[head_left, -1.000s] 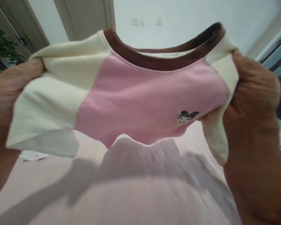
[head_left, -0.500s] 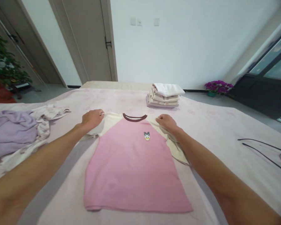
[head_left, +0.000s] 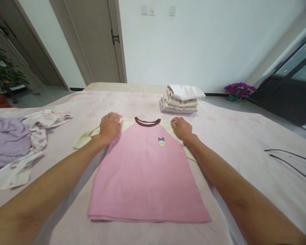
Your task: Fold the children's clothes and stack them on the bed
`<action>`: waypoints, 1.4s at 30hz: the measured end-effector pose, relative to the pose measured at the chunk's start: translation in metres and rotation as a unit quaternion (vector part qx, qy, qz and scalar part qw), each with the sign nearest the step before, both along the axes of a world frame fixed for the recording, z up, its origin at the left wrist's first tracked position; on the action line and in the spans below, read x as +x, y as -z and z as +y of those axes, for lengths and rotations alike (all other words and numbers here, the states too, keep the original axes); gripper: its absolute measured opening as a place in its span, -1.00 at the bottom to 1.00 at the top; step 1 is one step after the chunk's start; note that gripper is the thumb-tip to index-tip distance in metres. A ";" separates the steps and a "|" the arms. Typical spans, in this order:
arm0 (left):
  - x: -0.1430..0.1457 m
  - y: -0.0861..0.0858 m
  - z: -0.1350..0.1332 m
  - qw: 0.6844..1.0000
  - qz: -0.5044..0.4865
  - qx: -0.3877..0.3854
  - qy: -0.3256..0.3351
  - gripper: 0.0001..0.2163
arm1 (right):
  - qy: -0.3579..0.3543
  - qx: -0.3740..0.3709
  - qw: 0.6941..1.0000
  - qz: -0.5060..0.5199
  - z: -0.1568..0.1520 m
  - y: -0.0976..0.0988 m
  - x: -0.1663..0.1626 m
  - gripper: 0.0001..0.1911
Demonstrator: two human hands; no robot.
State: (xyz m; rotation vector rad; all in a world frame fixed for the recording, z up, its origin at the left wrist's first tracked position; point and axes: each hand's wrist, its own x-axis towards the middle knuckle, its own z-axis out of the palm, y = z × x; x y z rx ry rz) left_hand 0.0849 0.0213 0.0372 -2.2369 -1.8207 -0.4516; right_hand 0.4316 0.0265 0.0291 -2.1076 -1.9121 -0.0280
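Note:
A pink shirt (head_left: 145,177) with cream sleeves, a dark brown neckband and a small cartoon duck face on the chest lies flat, its hem towards me. My left hand (head_left: 110,127) rests on the cream shoulder at the left, fingers loosely spread over the cloth. At the opposite shoulder my right hand (head_left: 181,128) is closed, its curled fingers pinching the cream fabric. The left sleeve (head_left: 88,136) stretches out beyond my left hand. My right forearm hides much of the other sleeve.
A stack of folded clothes (head_left: 180,98) stands at the back on the pink-patterned bed sheet (head_left: 234,136). Loose lilac and white clothes (head_left: 10,143) lie in a heap on the left. Eyeglasses (head_left: 290,154) lie at the right edge. Purple flowers (head_left: 239,90) stand beyond the bed.
My left hand has moved inward from the sleeve onto the shoulder, and its fingers have loosened. The left sleeve now lies extended outward. My right hand stays at its shoulder.

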 end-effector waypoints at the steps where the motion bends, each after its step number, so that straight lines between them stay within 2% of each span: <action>1: 0.009 0.004 -0.005 0.999 -0.001 -0.002 0.046 -0.61 | -0.008 0.006 1.000 -0.013 -0.001 0.004 0.000 -0.68; 3: 0.025 0.012 -0.013 0.992 0.010 -0.030 0.122 -0.56 | -0.020 0.015 0.999 -0.036 -0.002 0.008 0.000 -0.68; 5: 0.036 0.018 -0.020 0.986 0.025 -0.073 0.149 -0.50 | -0.025 0.015 0.999 -0.046 -0.003 0.009 0.000 -0.69; 10: 0.042 0.025 -0.022 0.983 0.030 -0.124 0.129 -0.46 | -0.018 0.012 0.999 -0.050 -0.003 0.008 0.000 -0.69; 42: 0.040 0.023 -0.023 0.984 0.025 -0.120 0.131 -0.46 | -0.029 0.023 0.999 -0.026 -0.004 0.008 0.002 -0.68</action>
